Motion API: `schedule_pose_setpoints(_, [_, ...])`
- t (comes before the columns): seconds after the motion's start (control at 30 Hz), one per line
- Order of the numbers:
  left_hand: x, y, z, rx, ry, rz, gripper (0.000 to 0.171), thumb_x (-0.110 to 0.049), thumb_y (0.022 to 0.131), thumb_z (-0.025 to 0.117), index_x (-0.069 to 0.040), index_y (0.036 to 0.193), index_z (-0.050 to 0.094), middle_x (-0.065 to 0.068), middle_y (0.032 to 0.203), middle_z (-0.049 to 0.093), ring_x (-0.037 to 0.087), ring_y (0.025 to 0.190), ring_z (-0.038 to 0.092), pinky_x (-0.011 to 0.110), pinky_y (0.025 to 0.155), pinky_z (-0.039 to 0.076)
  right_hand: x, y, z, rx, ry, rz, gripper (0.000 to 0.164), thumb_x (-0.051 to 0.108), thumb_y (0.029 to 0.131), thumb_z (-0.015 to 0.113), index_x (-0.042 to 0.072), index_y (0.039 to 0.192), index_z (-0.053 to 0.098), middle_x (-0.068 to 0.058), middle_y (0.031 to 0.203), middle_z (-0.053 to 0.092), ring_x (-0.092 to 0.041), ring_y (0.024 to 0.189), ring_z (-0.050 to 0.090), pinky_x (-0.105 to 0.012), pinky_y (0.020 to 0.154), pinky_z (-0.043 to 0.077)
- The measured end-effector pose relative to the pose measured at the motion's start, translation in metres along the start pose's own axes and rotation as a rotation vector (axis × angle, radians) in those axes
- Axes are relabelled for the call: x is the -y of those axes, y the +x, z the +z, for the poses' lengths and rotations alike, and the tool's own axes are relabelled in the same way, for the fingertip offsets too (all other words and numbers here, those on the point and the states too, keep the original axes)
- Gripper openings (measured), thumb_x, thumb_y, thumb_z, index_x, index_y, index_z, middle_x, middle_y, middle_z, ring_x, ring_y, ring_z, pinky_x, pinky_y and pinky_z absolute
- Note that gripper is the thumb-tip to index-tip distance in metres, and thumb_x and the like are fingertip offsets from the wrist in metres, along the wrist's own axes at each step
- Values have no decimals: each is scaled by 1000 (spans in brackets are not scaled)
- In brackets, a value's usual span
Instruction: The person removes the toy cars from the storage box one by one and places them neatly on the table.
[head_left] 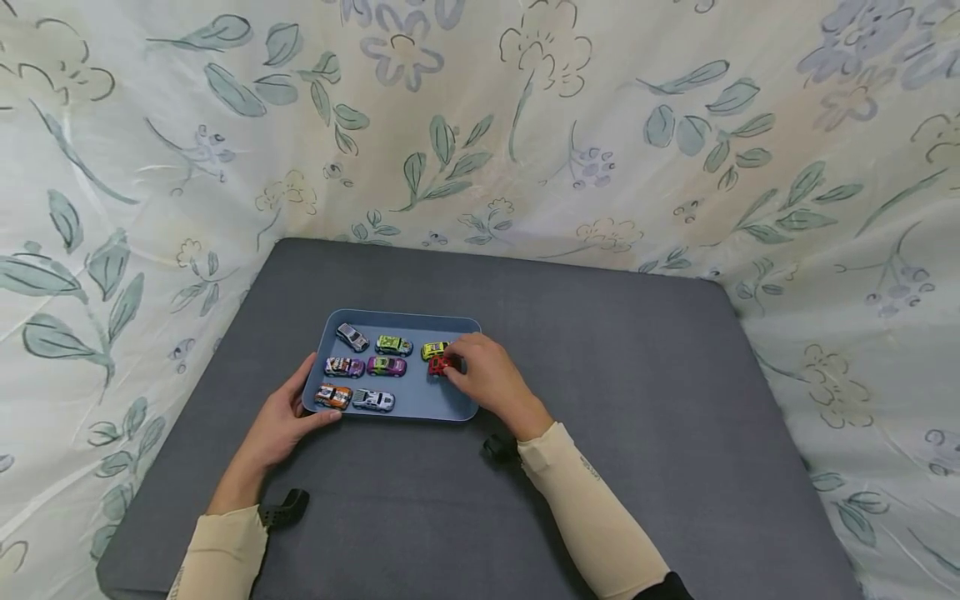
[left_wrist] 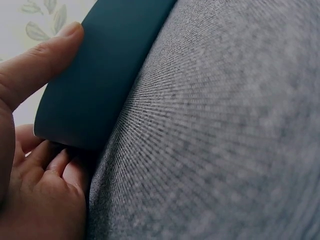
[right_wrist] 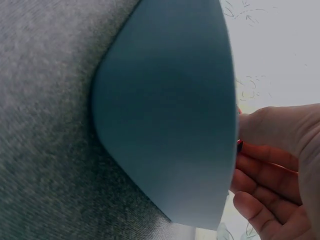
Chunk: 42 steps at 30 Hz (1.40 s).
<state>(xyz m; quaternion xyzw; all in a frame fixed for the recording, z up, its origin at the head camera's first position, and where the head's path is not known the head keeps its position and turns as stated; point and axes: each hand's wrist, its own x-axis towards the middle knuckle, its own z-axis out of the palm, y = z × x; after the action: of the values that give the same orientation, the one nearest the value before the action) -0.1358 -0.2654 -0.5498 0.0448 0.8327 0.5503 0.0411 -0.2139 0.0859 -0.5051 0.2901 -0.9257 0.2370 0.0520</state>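
A shallow blue tray with rounded corners lies on the grey surface. My left hand grips its near left corner, thumb over the rim and the other fingers curled against the outside and underside. Over the tray's right part, my right hand pinches a red toy car between thumb and fingers. Just behind it sits a yellow toy car, partly covered by the fingers. In the right wrist view, the tray's wall hides most of the red car.
Several toy cars stand in the tray's left and middle: silver, green, purple-and-white, purple-and-green, orange and white. A grey cloth-covered table lies beneath, with flowered curtain behind and beside it.
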Motion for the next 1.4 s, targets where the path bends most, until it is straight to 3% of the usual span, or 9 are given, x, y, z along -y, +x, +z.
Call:
schedule_pose_setpoints(0.47, [1,-11,6,-14,-14,-9,109,-14,96,87,-10,175,13,30,171,31,47,146,47,4,95,41,1,-17,-12,-24,19,9,19,13,95,86,10,113,82,0,105,73,-17,96,63,-35,85,58])
schedule_pose_setpoints(1.4, [0,-7,3,-8,9,-21,110,-16,96,87,-10,175,12,31,172,27,50,149,43,2,95,38,-16,-26,-25,-94,14,13,17,10,94,87,8,110,82,-2,107,74,-20,100,65,-39,88,58])
